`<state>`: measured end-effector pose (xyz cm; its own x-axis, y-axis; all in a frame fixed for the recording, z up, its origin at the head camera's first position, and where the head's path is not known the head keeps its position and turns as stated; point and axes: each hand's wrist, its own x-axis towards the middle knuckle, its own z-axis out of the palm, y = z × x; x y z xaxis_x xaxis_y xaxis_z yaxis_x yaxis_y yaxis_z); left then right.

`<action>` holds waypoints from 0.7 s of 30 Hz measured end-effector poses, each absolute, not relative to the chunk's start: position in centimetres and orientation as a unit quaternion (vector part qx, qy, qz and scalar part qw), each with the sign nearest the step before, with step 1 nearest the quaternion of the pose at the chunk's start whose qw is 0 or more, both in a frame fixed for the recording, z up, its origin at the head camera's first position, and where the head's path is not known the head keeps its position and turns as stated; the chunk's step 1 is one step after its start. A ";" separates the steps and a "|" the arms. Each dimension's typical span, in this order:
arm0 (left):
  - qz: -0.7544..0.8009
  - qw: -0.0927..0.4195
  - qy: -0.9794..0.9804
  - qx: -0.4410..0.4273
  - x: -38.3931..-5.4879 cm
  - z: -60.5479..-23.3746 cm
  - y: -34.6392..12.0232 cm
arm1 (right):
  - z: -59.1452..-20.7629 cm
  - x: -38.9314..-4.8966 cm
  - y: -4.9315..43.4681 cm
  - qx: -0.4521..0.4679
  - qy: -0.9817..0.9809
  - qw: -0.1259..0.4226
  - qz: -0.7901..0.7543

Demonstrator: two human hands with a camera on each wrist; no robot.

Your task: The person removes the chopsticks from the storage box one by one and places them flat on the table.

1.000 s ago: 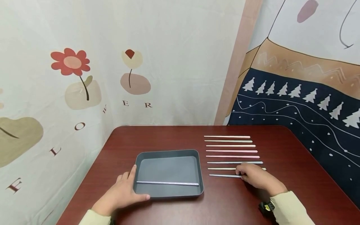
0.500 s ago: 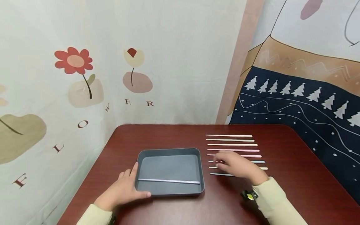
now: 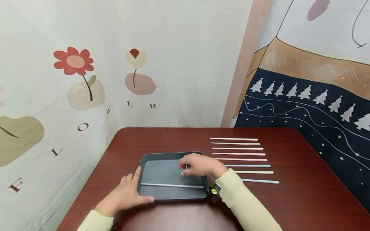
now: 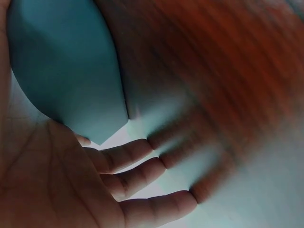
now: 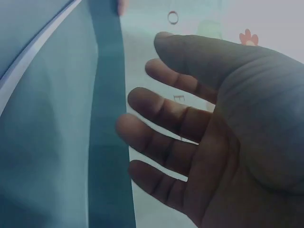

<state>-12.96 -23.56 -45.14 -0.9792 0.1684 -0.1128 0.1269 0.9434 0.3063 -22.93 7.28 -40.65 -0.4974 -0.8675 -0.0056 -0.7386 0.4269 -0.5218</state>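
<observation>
A dark grey rectangular tray lies on the table with one pale lilac chopstick lengthwise across its near half. My left hand rests at the tray's near left corner, index finger along the left wall and thumb at the front edge. In the left wrist view, its other fingers extend past the tray, fairly straight. Over the tray's right half hovers my right hand. Seen from the right wrist, its fingers are spread and loosely bent, with nothing between them and the thumb.
Several pastel chopsticks lie in a spaced row right of the tray, the nearest being a light blue chopstick partly behind the right sleeve. The red-brown table meets a printed cloth at the back.
My right hand has moved left from the nearest chopsticks, across the row, to above the tray. The row of chopsticks stays in place. My left hand keeps its position at the tray.
</observation>
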 end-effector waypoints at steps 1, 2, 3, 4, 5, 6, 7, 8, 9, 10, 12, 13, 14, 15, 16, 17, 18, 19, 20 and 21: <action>0.149 0.067 0.984 0.075 -13.0 -45.2 -23.5 | -40.7 -23.0 6.8 -0.481 0.831 0.147 -0.239; 0.148 0.066 0.984 0.075 -13.0 -45.3 -23.5 | -40.7 -23.1 6.4 -0.479 0.829 0.153 -0.244; 0.146 0.064 0.984 0.076 -13.1 -45.3 -23.4 | -40.7 -23.2 6.1 -0.478 0.827 0.160 -0.251; 0.143 0.063 0.985 0.076 -13.2 -45.4 -23.4 | -40.8 -23.3 5.8 -0.476 0.825 0.165 -0.257; 0.142 0.061 0.985 0.076 -13.2 -45.4 -23.4 | -40.8 -23.4 5.5 -0.475 0.822 0.169 -0.263; 0.141 0.061 0.985 0.076 -13.3 -45.4 -23.4 | -40.9 -23.5 5.2 -0.474 0.821 0.172 -0.268; 0.138 0.062 0.986 0.075 -13.4 -45.4 -23.5 | -41.0 -23.6 5.0 -0.474 0.819 0.175 -0.270; 0.136 0.065 0.986 0.075 -13.5 -45.4 -23.5 | -41.1 -23.7 4.8 -0.474 0.819 0.178 -0.270; 0.135 0.068 0.986 0.076 -13.6 -45.3 -23.6 | -41.2 -23.8 4.5 -0.473 0.819 0.182 -0.270; 0.134 0.073 0.986 0.073 -13.7 -45.3 -23.7 | -41.3 -23.9 4.3 -0.471 0.819 0.188 -0.269; 0.132 0.079 0.985 0.074 -14.1 -45.2 -23.9 | -41.3 -24.2 3.8 -0.471 0.818 0.196 -0.265; 0.131 0.081 0.985 0.074 -14.2 -45.2 -24.0 | -41.3 -24.4 3.5 -0.471 0.818 0.199 -0.263; 0.132 0.082 0.985 0.075 -14.4 -45.2 -24.0 | -41.3 -24.6 3.2 -0.472 0.817 0.204 -0.261; 0.133 0.083 0.985 0.075 -14.5 -45.2 -24.1 | -41.3 -24.9 2.9 -0.474 0.816 0.208 -0.259; 0.132 0.083 0.985 0.075 -14.7 -45.1 -24.1 | -41.4 -25.1 2.6 -0.475 0.814 0.212 -0.258; 0.133 0.081 0.985 0.076 -14.8 -45.1 -24.2 | -41.5 -25.4 2.3 -0.476 0.813 0.215 -0.258; 0.132 0.082 0.985 0.075 -15.0 -45.1 -24.2 | -41.7 -25.7 2.0 -0.476 0.811 0.220 -0.259; 0.132 0.081 0.985 0.074 -15.1 -45.0 -24.3 | -41.9 -26.0 1.8 -0.475 0.810 0.224 -0.261; 0.132 0.081 0.985 0.075 -15.3 -45.0 -24.3 | -42.0 -26.3 1.6 -0.472 0.809 0.229 -0.264; 0.132 0.080 0.985 0.075 -15.5 -45.1 -24.3 | -42.2 -26.6 1.4 -0.468 0.809 0.235 -0.269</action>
<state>-15.52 -24.33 -45.06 -0.9761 0.1681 -0.1379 0.1257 0.9538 0.2729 -26.57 1.44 -42.19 -0.4525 -0.8826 -0.1276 -0.6298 0.4176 -0.6550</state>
